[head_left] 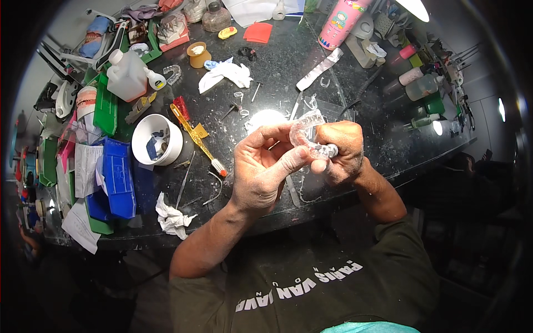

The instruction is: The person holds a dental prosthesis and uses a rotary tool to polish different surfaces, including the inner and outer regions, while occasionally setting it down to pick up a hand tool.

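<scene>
Between the thumb and fingers of my left hand point(258, 166) is a clear, horseshoe-shaped dental tray point(298, 133), held above the black workbench. My right hand point(342, 145) is curled closed against the tray's right side. By its thumb shows a small grey, round-ended tool point(331, 150); the rest of it is hidden in the fist. The curve of the tray faces left, and its far arm reaches toward my right knuckles. Just beyond my hands, a bright white round patch point(266, 119) lies on the bench.
Left of my hands are a white tub point(157, 140) with small scraps, a yellow toothbrush point(200, 141), a blue bin point(118, 177) and crumpled tissue point(173, 215). Farther back lie a white cloth point(226, 75), a white tube point(319, 69) and a pink canister point(341, 23). Bottles point(422, 87) line the right.
</scene>
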A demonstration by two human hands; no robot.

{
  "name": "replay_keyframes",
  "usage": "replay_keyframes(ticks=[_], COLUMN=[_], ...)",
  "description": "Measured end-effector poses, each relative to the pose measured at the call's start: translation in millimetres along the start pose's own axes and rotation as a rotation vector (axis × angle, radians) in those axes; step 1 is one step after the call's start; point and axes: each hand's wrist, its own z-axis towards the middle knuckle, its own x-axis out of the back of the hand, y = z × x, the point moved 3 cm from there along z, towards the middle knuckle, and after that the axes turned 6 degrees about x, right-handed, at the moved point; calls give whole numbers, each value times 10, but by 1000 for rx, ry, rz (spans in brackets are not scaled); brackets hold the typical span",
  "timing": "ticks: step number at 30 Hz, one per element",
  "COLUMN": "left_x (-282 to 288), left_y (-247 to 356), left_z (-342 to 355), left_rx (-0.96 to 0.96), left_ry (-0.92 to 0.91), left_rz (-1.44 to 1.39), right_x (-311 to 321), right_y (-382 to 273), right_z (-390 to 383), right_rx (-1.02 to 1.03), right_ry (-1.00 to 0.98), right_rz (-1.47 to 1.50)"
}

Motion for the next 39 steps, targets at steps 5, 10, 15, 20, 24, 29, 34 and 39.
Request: replay_keyframes(ticks=[5,10,15,20,24,29,34,39], left_x=[-9,-14,21,16,22,27,29,34], left_y=[0,26,64,78,73,65,65,64], left_z=[8,8,11,10,9,18,20,19], left_rx=[-12,-21,-114,-26,8,-3,-14,-32], left_ry=[-7,-57,-68,-60,-78,-85,-87,-84], left_rz=[-17,-15,257,221,178,174,153,172], right_x=[-1,-29,37,66,53,24,-11,11], right_y=[21,78,83,52,11,38,82,80], right_z=[-4,-54,-46,-17,13,-16,-70,-70], right_rx=[35,8,-24,-57,-58,-38,-31,-21], right_ry=[5,48,-43,-148,-177,-157,-132,-131], right_rz=[-10,0,54,78,95,117,159,163])
